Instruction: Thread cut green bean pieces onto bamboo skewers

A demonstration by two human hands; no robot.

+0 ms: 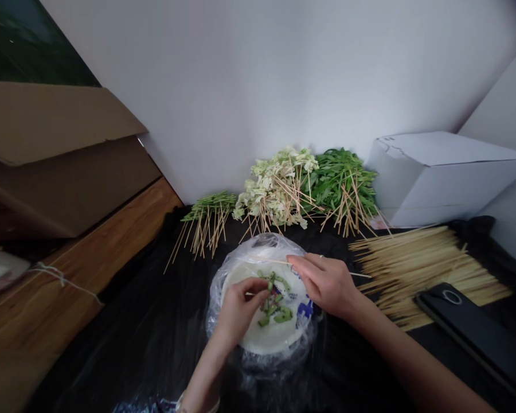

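A round bowl (pixel 251 338) lined with clear plastic sits in front of me, with several cut green vegetable pieces (pixel 284 314) inside. Over its left part, my left hand (pixel 243 304) pinches a green piece between thumb and fingers. My right hand (pixel 327 282) is closed on a thin wooden skewer (pixel 361 275) at the bowl's right rim. The skewer lies nearly level, its pointed end reaching left over the bowl above the vegetable pieces. No piece can be made out on the skewer.
Skewered green stems (pixel 212 202), pale leafy vegetables (pixel 279 178) and green leaves (pixel 339 178) lie along the wall. Loose skewers (pixel 413 264) and a phone (pixel 473 332) are at right, before a white box (pixel 447 172). A cardboard box (pixel 60 172) stands left.
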